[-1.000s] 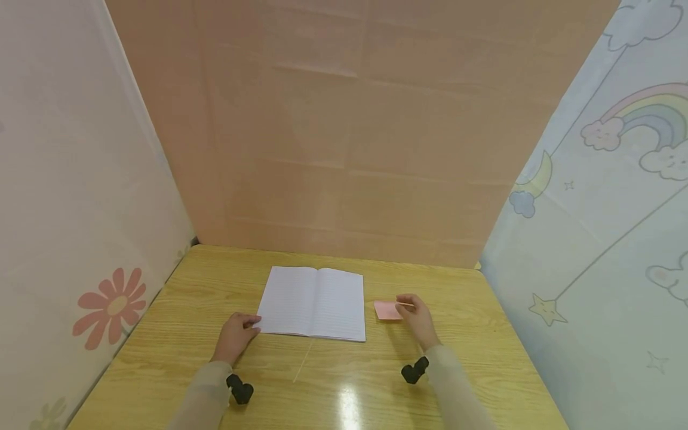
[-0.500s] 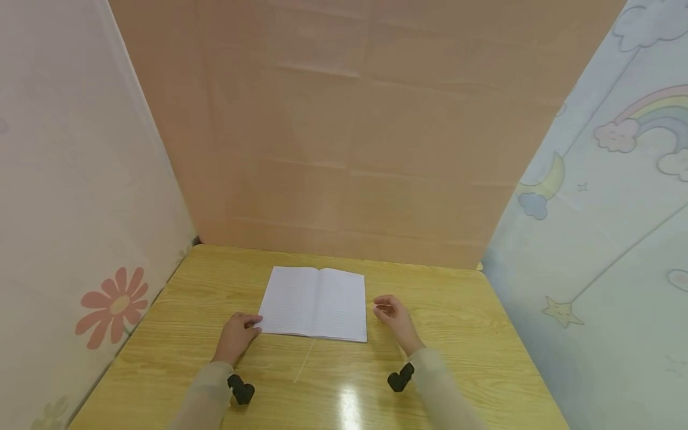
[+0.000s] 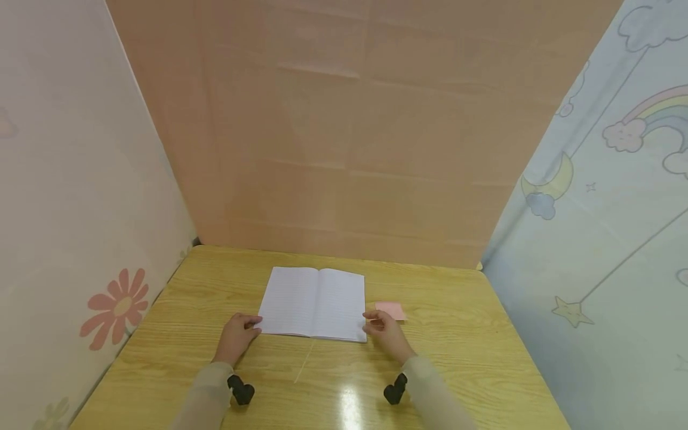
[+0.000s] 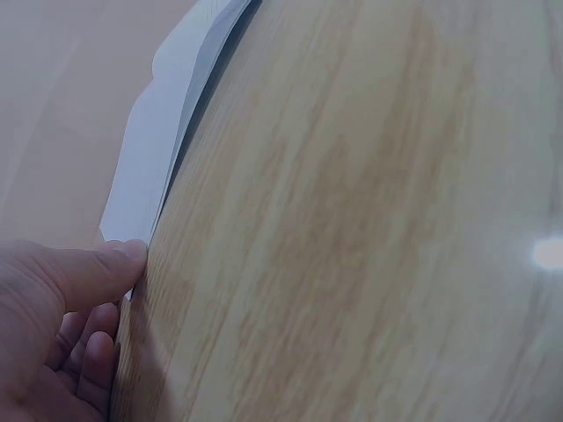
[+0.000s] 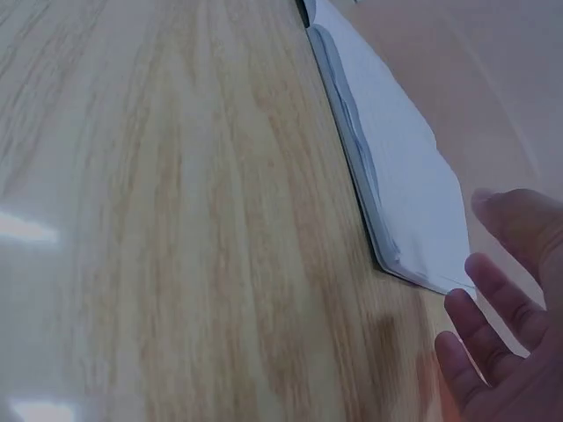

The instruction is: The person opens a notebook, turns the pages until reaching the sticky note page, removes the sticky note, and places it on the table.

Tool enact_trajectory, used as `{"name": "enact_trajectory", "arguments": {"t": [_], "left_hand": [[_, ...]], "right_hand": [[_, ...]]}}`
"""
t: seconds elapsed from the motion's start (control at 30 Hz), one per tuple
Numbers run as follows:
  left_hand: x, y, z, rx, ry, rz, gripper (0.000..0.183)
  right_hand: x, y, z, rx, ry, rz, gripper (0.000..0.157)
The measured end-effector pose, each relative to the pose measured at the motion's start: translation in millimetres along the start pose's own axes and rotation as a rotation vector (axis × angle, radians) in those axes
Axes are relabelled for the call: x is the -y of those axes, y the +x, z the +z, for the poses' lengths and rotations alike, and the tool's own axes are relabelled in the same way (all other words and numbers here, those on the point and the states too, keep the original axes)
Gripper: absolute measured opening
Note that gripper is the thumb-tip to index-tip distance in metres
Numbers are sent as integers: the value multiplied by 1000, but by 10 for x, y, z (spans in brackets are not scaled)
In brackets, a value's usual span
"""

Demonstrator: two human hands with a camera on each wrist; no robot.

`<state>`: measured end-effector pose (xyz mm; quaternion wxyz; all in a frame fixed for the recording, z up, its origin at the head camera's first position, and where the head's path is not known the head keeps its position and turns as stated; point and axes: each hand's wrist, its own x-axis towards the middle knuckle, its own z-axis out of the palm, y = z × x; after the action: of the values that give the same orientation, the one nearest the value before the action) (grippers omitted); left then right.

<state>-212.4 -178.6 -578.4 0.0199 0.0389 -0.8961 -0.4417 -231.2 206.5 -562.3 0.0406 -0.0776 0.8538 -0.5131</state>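
Note:
An open notebook (image 3: 340, 304) with lined white pages lies on the wooden table. My left hand (image 3: 235, 338) pinches its lower left corner. In the left wrist view the thumb (image 4: 119, 264) lies on the page corner, and the other fingers curl in below the edge. At the opposite side, my right hand (image 3: 388, 334) has its fingertips right at the notebook's right edge. The right wrist view shows those fingers (image 5: 479, 330) loosely spread, with nothing held between them. A pink sticky note pad (image 3: 392, 309) lies just beyond the right hand, partly covered by it.
A thin pale ribbon (image 3: 304, 361) trails from the notebook's spine toward the near side of the table (image 3: 457, 382). A brown sheet (image 3: 344, 149) hangs behind the table, and patterned walls stand left and right. Each wrist carries a small black device.
My right hand has moved left, from over the pink sticky note pad to the notebook's right edge, uncovering the pad again. The left hand has stayed at its corner.

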Motion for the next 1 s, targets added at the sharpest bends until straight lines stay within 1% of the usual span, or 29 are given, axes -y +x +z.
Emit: {"name": "enact_trajectory", "arguments": {"t": [0.23, 0.57, 0.67, 0.77, 0.83, 1.0], "left_hand": [[14, 10, -1, 1, 5, -6, 26], [30, 26, 9, 16, 6, -17, 26], [28, 35, 11, 17, 22, -17, 25], [12, 47, 8, 16, 30, -32, 26], [-18, 50, -5, 15, 18, -41, 28], [-101, 77, -61, 34, -54, -54, 35]], "right_hand": [[-89, -43, 6, 56, -44, -35, 35], [-131, -81, 15, 58, -157, -60, 39], [-147, -77, 17, 57, -181, -71, 39], [-167, -63, 21, 59, -205, -81, 38], [-182, -54, 26, 59, -237, -90, 37], [-195, -48, 31, 60, -270, -106, 35]]}}
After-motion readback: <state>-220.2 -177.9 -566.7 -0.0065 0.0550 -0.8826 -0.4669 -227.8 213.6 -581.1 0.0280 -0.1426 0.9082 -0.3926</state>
